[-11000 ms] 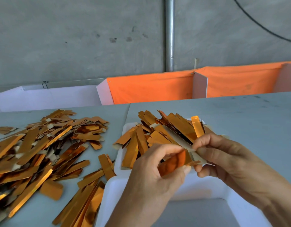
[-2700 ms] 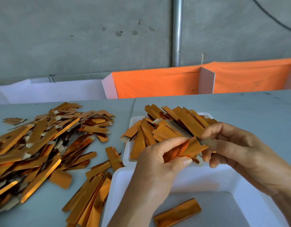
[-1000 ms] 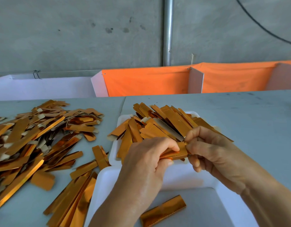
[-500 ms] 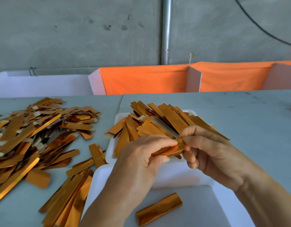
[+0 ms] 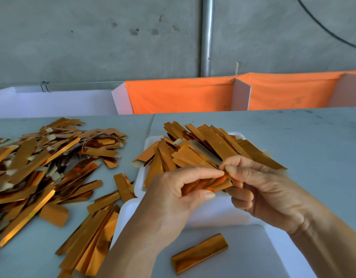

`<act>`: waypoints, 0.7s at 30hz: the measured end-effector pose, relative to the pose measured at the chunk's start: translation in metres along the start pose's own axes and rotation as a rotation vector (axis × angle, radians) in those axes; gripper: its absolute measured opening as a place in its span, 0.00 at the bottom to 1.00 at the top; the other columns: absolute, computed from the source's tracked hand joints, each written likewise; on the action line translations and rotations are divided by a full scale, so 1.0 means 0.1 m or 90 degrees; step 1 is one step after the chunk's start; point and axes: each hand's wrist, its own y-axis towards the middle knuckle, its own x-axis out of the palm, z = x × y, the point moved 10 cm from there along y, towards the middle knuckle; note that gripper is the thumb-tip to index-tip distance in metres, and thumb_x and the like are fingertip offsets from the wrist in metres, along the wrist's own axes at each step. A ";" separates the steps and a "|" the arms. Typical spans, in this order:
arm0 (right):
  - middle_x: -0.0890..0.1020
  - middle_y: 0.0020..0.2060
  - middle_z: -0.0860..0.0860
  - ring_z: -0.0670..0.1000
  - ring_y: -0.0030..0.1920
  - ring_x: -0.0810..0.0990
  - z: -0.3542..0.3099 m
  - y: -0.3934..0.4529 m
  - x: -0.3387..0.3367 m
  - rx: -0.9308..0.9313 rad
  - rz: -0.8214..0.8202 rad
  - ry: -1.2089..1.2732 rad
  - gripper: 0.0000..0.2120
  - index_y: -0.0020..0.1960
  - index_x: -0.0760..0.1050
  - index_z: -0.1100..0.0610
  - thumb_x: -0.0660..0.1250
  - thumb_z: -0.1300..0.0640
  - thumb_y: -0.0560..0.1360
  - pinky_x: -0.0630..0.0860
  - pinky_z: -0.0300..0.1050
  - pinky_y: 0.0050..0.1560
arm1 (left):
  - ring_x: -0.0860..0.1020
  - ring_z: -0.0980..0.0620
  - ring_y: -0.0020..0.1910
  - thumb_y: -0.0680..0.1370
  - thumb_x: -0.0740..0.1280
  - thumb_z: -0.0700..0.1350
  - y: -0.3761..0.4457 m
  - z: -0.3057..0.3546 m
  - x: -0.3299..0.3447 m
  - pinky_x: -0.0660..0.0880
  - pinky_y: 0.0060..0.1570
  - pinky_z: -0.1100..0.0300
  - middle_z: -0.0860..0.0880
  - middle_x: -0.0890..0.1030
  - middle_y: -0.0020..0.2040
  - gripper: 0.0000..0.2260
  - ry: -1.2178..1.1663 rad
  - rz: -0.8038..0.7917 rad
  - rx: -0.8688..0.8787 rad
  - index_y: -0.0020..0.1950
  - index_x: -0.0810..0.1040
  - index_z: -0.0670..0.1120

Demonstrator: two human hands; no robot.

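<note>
Both hands hold one shiny orange-gold foil strip point(image 5: 215, 184) above the near white tray point(image 5: 217, 215). My left hand point(image 5: 173, 199) grips its left part with fingers curled over it and the thumb beneath. My right hand point(image 5: 259, 189) pinches its right end between thumb and forefinger. One folded gold piece point(image 5: 199, 253) lies flat in the near tray. Behind the hands a second white tray point(image 5: 142, 183) holds a heap of gold strips point(image 5: 201, 149).
A large loose pile of gold strips point(image 5: 38, 163) covers the grey table at left, with more strips point(image 5: 91, 241) beside the near tray. Orange cloth dividers point(image 5: 183, 97) and white panels line the table's far edge. A metal pipe point(image 5: 207, 35) runs up the concrete wall.
The hands have stayed together on the same strip, working its right end between the fingers. One folded piece has lain in the near tray since 2.7 s ago; at 11 s ago it was absent.
</note>
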 end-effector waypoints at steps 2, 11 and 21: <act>0.72 0.28 0.50 0.45 0.24 0.70 0.01 0.01 0.00 -0.004 0.002 -0.003 0.16 0.43 0.80 0.58 0.81 0.53 0.61 0.69 0.36 0.24 | 0.78 0.66 0.55 0.72 0.71 0.37 0.01 -0.04 0.01 0.71 0.54 0.74 0.64 0.81 0.52 0.19 -0.015 -0.005 -0.012 0.53 0.81 0.62; 0.76 0.29 0.52 0.48 0.28 0.76 0.04 0.00 0.06 0.025 -0.030 -0.053 0.14 0.43 0.78 0.60 0.78 0.54 0.65 0.75 0.39 0.30 | 0.80 0.62 0.51 0.71 0.73 0.38 -0.01 -0.24 0.04 0.75 0.54 0.60 0.59 0.83 0.49 0.15 -0.052 -0.024 -0.121 0.50 0.76 0.55; 0.84 0.38 0.52 0.53 0.41 0.85 0.38 -0.17 -0.24 0.284 0.024 -0.460 0.06 0.52 0.77 0.55 0.67 0.54 0.77 0.79 0.40 0.39 | 0.78 0.68 0.50 0.71 0.73 0.51 -0.13 -0.50 0.35 0.74 0.54 0.64 0.62 0.82 0.49 0.09 0.108 -0.183 -0.239 0.49 0.77 0.59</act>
